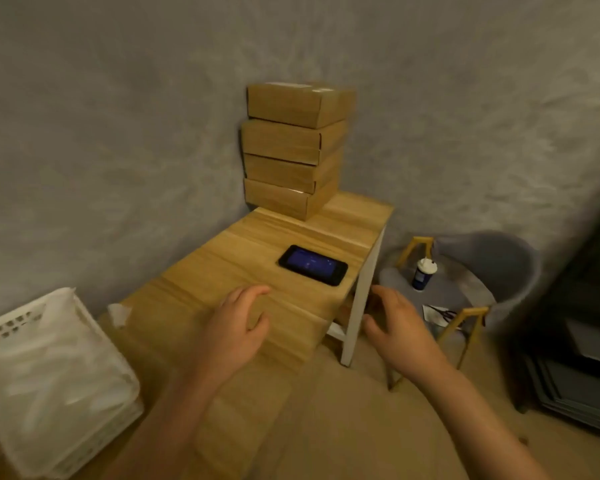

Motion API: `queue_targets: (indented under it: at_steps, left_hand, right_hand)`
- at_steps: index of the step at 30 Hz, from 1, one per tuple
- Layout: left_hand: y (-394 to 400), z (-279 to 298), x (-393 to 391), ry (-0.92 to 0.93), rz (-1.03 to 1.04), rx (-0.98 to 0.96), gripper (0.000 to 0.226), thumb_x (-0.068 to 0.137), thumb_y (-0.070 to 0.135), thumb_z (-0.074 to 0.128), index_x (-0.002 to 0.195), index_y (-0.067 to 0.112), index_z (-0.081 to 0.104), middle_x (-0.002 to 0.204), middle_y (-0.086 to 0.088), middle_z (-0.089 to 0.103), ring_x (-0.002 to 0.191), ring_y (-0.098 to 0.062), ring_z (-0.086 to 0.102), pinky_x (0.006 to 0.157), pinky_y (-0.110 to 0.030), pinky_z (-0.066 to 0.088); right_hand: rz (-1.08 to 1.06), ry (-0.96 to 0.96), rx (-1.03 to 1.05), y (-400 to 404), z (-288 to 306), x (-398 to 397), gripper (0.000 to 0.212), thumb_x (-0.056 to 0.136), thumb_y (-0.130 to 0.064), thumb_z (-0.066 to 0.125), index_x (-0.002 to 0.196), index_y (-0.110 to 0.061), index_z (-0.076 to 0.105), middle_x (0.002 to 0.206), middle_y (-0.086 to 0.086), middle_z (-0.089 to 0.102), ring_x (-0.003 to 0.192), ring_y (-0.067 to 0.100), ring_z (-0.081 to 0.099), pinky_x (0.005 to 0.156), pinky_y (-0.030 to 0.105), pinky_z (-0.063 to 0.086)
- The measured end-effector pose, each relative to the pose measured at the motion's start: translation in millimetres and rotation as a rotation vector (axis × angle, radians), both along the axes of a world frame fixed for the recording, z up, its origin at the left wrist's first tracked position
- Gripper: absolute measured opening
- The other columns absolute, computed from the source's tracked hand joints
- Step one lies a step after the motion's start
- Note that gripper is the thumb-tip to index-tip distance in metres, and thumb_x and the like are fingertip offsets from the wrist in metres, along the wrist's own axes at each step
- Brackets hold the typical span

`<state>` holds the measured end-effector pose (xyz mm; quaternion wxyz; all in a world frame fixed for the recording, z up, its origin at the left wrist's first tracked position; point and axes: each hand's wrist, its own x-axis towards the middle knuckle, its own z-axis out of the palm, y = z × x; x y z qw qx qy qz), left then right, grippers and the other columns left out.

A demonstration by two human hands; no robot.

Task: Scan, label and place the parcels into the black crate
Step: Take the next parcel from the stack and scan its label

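Several brown cardboard parcels point(293, 150) stand stacked at the far end of a wooden table point(222, 265), against the grey wall. A black phone point(312, 265) with a lit blue screen lies flat on the table in front of the stack. My left hand point(238, 323) hovers over the table's near part with fingers loosely curved and holds nothing. My right hand point(400, 327) reaches forward past the table's right edge, fingers spread and empty. No black crate is plainly in view.
A white plastic basket point(49, 375) stands at the lower left. To the right is a grey chair point(482, 271) with a small white-capped bottle point(423, 273) and scissors point(442, 313) on its seat. Dark furniture point(582, 323) fills the right edge.
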<state>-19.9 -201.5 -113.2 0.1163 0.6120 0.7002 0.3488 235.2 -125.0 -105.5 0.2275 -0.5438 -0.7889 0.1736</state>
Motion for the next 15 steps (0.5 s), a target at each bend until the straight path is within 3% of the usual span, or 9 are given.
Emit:
queue_targets:
  at_steps: [6, 10, 12, 14, 15]
  left_hand:
    - [132, 11, -8, 0.009, 0.043, 0.058, 0.04, 0.092, 0.017, 0.061, 0.131, 0.025, 0.056, 0.132, 0.007, 0.054, 0.122, -0.011, 0.05, 0.098, -0.023, 0.037]
    - [224, 31, -6, 0.042, 0.113, 0.1, 0.04, 0.093, 0.02, 0.06, 0.132, 0.026, 0.054, 0.119, 0.009, 0.054, 0.092, -0.006, 0.049, 0.087, -0.027, 0.044]
    - [267, 42, -6, 0.016, 0.163, 0.098, 0.041, 0.095, 0.024, 0.058, 0.135, 0.03, 0.05, 0.123, 0.01, 0.053, 0.083, -0.004, 0.048, 0.075, -0.018, 0.041]
    - [310, 58, -6, -0.024, 0.215, 0.115, 0.043, 0.097, 0.027, 0.057, 0.139, 0.029, 0.047, 0.133, 0.009, 0.049, 0.093, -0.002, 0.049, 0.075, -0.007, 0.039]
    - [331, 69, -5, -0.034, 0.236, 0.148, 0.045, 0.098, 0.027, 0.056, 0.141, 0.028, 0.045, 0.137, 0.009, 0.047, 0.106, -0.001, 0.047, 0.084, -0.006, 0.038]
  right_hand:
    - [0.056, 0.052, 0.057, 149, 18, -8, 0.057, 0.096, -0.033, 0.054, 0.147, -0.017, 0.033, 0.148, 0.003, 0.041, 0.135, 0.019, 0.04, 0.103, 0.028, 0.036]
    - [0.131, 0.06, 0.109, 266, 46, -14, 0.059, 0.096, -0.037, 0.052, 0.148, -0.019, 0.031, 0.15, 0.001, 0.04, 0.135, 0.018, 0.04, 0.105, 0.032, 0.038]
    - [0.165, 0.055, 0.12, 322, 63, -19, 0.059, 0.096, -0.037, 0.051, 0.148, -0.018, 0.032, 0.15, 0.001, 0.041, 0.133, 0.02, 0.042, 0.106, 0.033, 0.037]
    - [0.216, 0.076, 0.141, 375, 82, -26, 0.057, 0.097, -0.034, 0.052, 0.147, -0.014, 0.034, 0.149, 0.004, 0.042, 0.134, 0.021, 0.042, 0.107, 0.031, 0.034]
    - [0.239, 0.097, 0.155, 400, 93, -31, 0.056, 0.097, -0.032, 0.052, 0.146, -0.013, 0.036, 0.148, 0.005, 0.043, 0.135, 0.021, 0.041, 0.107, 0.03, 0.033]
